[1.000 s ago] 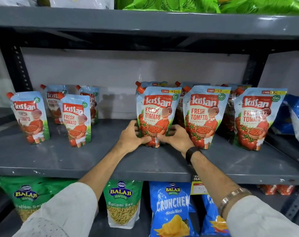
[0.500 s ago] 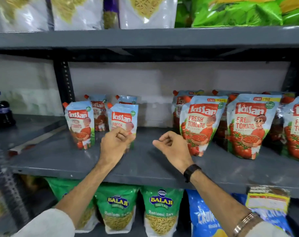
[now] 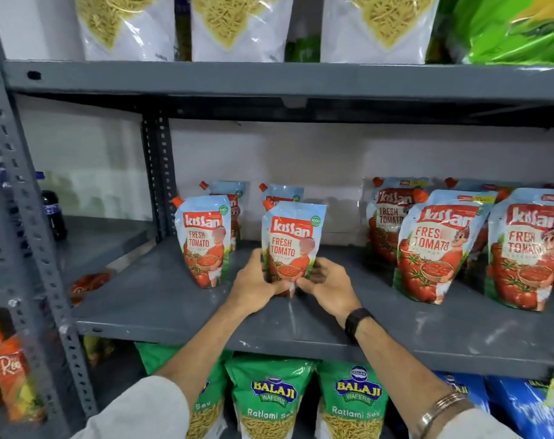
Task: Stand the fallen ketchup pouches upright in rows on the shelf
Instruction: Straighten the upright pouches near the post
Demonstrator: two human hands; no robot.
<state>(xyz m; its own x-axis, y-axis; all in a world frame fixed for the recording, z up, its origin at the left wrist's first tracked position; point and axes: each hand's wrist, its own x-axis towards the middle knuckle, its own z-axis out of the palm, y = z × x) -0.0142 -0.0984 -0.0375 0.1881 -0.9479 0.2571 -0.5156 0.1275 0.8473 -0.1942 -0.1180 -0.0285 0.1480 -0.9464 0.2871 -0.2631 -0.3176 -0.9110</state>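
Note:
A small ketchup pouch (image 3: 292, 239) stands upright on the grey shelf (image 3: 161, 299). My left hand (image 3: 253, 285) grips its lower left side and my right hand (image 3: 328, 285) its lower right side. Another small pouch (image 3: 202, 239) stands upright to its left, and two more small pouches (image 3: 229, 193) (image 3: 282, 193) stand behind them. Larger ketchup pouches (image 3: 437, 245) (image 3: 529, 251) stand upright at the right, with others (image 3: 388, 217) behind them.
A perforated shelf post (image 3: 158, 172) rises behind the small pouches. A dark bottle (image 3: 52, 213) stands on the neighbouring shelf at left. Snack bags (image 3: 269, 397) fill the shelf below, and white and green bags (image 3: 237, 26) the shelf above.
My hands left the large pouch at the right, moved left across the shelf, and now both hold the small front pouch. The view shifted left and closer.

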